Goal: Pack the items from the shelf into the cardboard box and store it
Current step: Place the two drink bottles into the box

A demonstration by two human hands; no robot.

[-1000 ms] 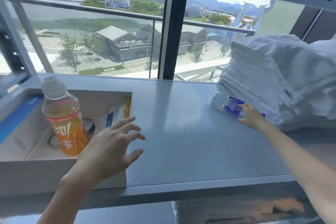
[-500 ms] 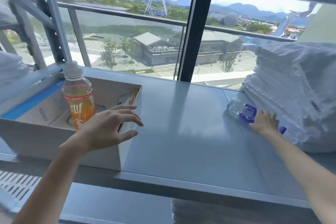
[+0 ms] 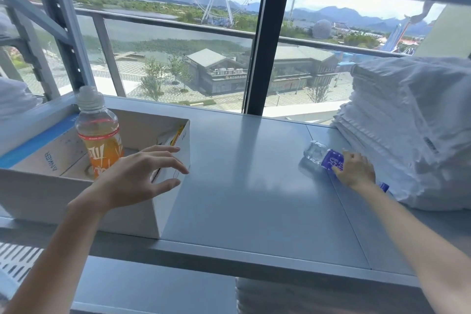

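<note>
Two bottles show. Fingers of the right hand [image 3: 356,172] curl over the water bottle [image 3: 319,155] lying on the shelf [image 3: 242,186], with one towel stack [image 3: 407,122] crowding just right of them. Fingers of the left hand [image 3: 132,178] spread wide over the single cardboard box [image 3: 76,199], and the orange drink bottle [image 3: 98,135] stands inside to their left.

One orange bottle [image 3: 98,132], one clear bottle [image 3: 318,154], one cardboard box [image 3: 38,194], one towel stack [image 3: 407,122], one grey shelf [image 3: 242,186]

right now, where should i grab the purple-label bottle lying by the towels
Grip the bottle round its labelled middle, from above on the near side: it lies flat on the shelf, and the towel stack blocks its far side.
</note>
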